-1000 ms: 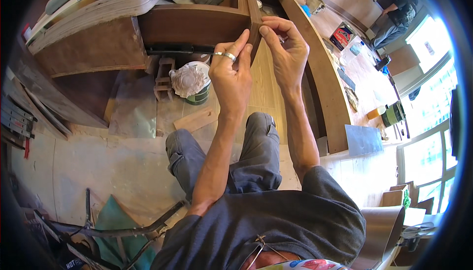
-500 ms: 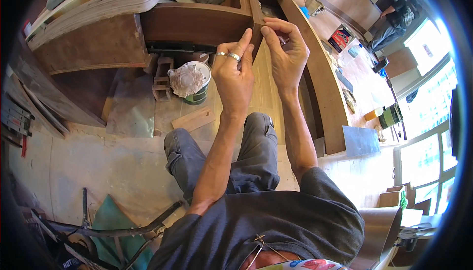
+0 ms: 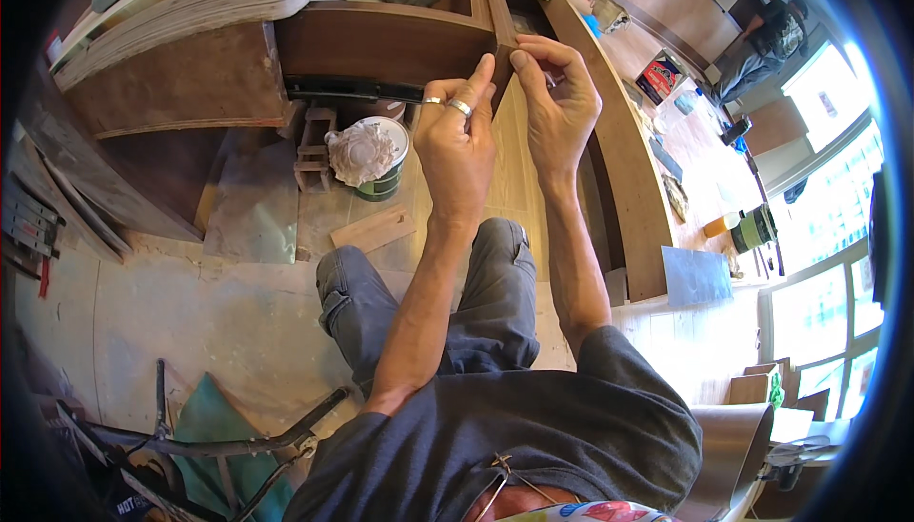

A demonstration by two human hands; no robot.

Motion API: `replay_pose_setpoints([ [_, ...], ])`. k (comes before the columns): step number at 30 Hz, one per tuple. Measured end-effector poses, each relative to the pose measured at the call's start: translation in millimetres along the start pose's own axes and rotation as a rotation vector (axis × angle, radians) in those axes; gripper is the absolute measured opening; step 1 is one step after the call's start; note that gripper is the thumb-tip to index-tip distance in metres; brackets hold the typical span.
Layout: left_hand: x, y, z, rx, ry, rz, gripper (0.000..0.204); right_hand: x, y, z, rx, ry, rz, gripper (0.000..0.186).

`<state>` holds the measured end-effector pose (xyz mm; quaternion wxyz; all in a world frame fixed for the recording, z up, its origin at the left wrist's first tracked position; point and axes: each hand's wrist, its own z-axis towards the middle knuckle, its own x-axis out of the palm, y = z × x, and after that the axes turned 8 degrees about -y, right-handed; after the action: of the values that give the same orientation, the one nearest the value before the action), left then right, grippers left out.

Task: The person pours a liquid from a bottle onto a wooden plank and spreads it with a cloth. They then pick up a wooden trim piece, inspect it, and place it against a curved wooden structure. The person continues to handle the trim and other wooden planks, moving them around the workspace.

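While I scan from the 9 o'clock side, the first thing I meet is a stack of plywood sheets (image 3: 181, 8) lying on a brown cabinet box (image 3: 171, 79), prob. parked there to keep the floor (image 3: 143, 294) free. Moving toward centre, a paint can (image 3: 381, 156) w/ a crumpled white rag (image 3: 360, 153) stuffed on top stands on the floor just beside a small wood block (image 3: 314, 146), and a flat wood offcut (image 3: 373, 229) lies at about 6 o'clock of the can.

Next, the left hand (image 3: 459, 146), rings on two fingers, is raised w/ thumb and forefinger pinched together at the front corner of the dark wood drawer (image 3: 400, 41). I judge the pinch steadies the corner edge; whether sth small sits between the fingertips I can't tell. A black metal slide rail (image 3: 347, 90) runs under the drawer, at 9 o'clock of that hand.

Just to the right, the right hand (image 3: 557, 103) meets the same corner from the 3 o'clock side, fingers curled, grip closed on the drawer's edge, thumb tip nearly touching the left thumb. Both hands work one spot, so each braces the other.

Farther toward 3 o'clock a long wooden desk (image 3: 628, 170) carries a red box (image 3: 659, 78) and an orange-capped bottle (image 3: 721, 226).
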<state>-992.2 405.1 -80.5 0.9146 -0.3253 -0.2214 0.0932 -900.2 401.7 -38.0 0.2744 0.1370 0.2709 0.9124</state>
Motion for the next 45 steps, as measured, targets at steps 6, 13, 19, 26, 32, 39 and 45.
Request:
replay_pose_setpoints([
  [6, 0.1, -1.3, -1.0, -0.021, -0.002, 0.012, 0.037, 1.9, 0.1, -0.5, -0.007, -0.001, 0.025, 0.011],
  [13, 0.0, -1.4, -0.5, -0.061, -0.013, 0.0, 0.04, 2.1, 3.5, 1.5, -0.128, 0.019, -0.109, 0.011],
  [19, -1.0, -4.9, 1.5, -0.209, 0.001, -0.1, 0.031, 2.8, 5.7, 4.1, -0.132, 0.05, -0.134, 0.01],
  [26, -1.6, -3.5, 3.2, -0.272, 0.018, -0.109, 0.027, 3.4, 5.0, 4.1, -0.127, 0.051, -0.128, 0.01],
  [32, -0.8, 0.6, 2.0, -0.161, 0.007, -0.076, 0.02, 4.4, 3.7, 3.8, -0.147, 0.045, -0.131, 0.009],
  [39, 0.8, -1.9, 3.3, -0.068, -0.018, -0.044, 0.021, 6.2, 6.0, 2.3, -0.188, 0.037, -0.191, 0.008],
  [45, -2.0, -3.0, 7.0, -0.051, 0.005, 0.041, 0.017, 7.6, 3.5, 2.7, -0.198, 0.034, -0.198, 0.008],
])
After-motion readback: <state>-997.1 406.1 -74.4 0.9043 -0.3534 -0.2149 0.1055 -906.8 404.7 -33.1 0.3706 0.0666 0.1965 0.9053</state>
